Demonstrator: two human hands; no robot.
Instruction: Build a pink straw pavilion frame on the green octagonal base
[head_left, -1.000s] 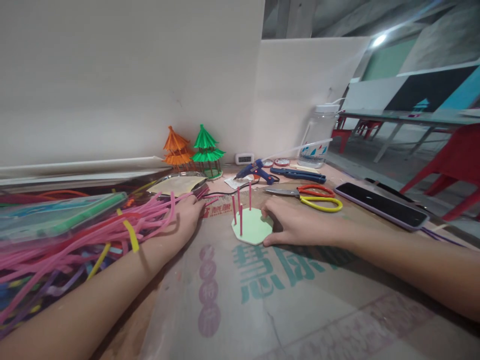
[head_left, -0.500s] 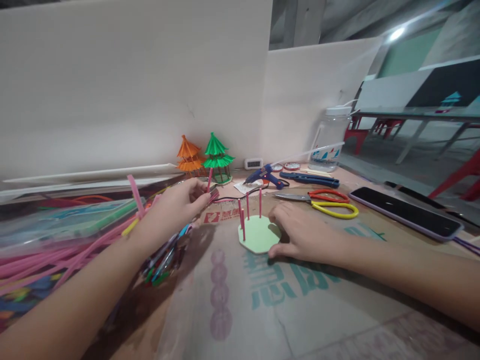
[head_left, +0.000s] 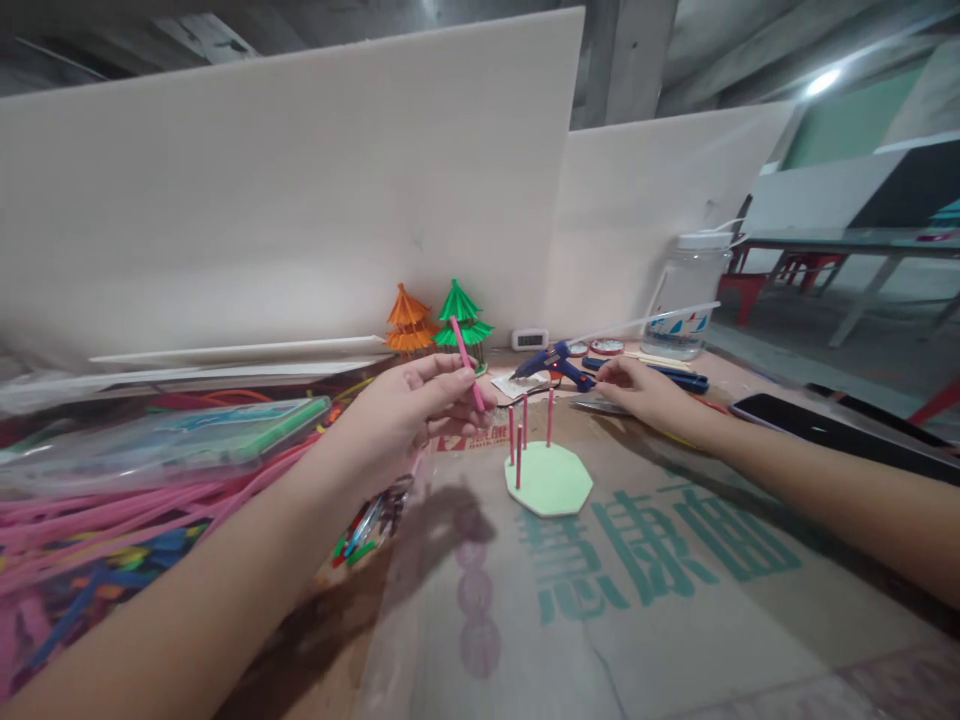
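My left hand (head_left: 427,400) is closed around a short pink stick (head_left: 463,348), pinched between thumb and fingers and tilted, left of the base. My right hand (head_left: 637,390) reaches to the handle end of a blue hot glue gun (head_left: 555,362), its fingers slightly apart and curved. Whether the fingertips touch the handle is hard to see. Between the hands a pale green octagonal base (head_left: 551,482) lies flat on the cardboard, with several thin pink posts (head_left: 518,456) upright along its left and back edges. Scissors (head_left: 596,405) are partly hidden beneath my right hand.
Orange (head_left: 409,318) and green (head_left: 459,305) model pagodas stand at the back beside a small digital clock (head_left: 529,339). A clear plastic jug (head_left: 682,300) and a phone (head_left: 840,435) are at right. Pink strips (head_left: 135,500) and a plastic case (head_left: 187,440) crowd the left.
My right hand has let go of the green base and moved back to the glue gun's handle. My left hand has lifted the pink stick nearer the camera. The view has shifted slightly left and up.
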